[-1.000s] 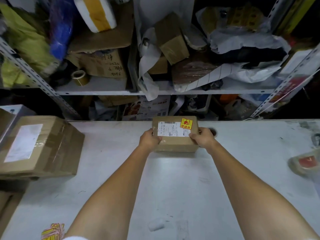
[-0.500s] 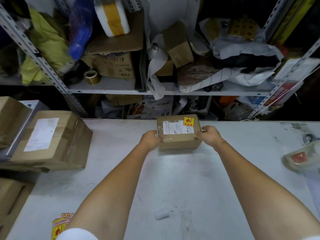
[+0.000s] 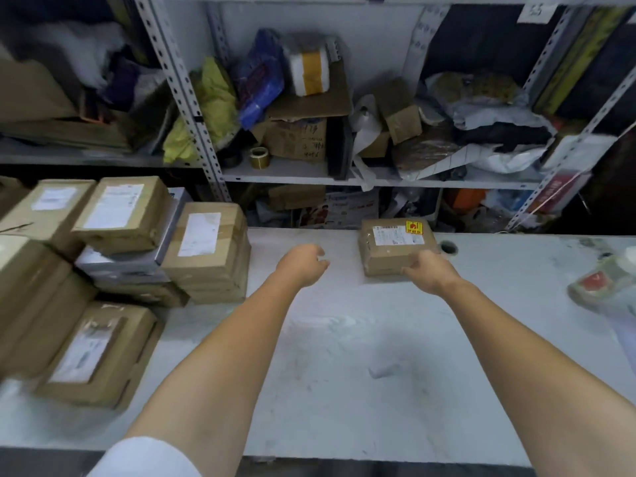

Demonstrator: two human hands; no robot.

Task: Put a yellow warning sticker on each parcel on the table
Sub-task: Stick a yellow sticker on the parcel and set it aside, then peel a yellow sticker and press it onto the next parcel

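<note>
A small brown parcel (image 3: 389,253) lies at the far edge of the white table (image 3: 344,356). It carries a white label and a yellow warning sticker (image 3: 414,226) on its top right corner. My right hand (image 3: 428,271) hovers at the parcel's near right corner, fingers loosely curled, holding nothing. My left hand (image 3: 304,263) is in the air to the left of the parcel, apart from it, also empty with curled fingers. Several brown parcels with white labels are stacked on the left (image 3: 206,249), with no yellow stickers showing.
Metal shelving (image 3: 275,173) crammed with boxes, bags and a tape roll (image 3: 258,155) stands behind the table. A bagged item (image 3: 605,287) lies at the right edge. There is a round hole (image 3: 448,248) in the tabletop beside the parcel.
Both hands have let go of the stickered parcel, which now rests at the far edge. The view swung left and back, bringing the stack of parcels into sight.
</note>
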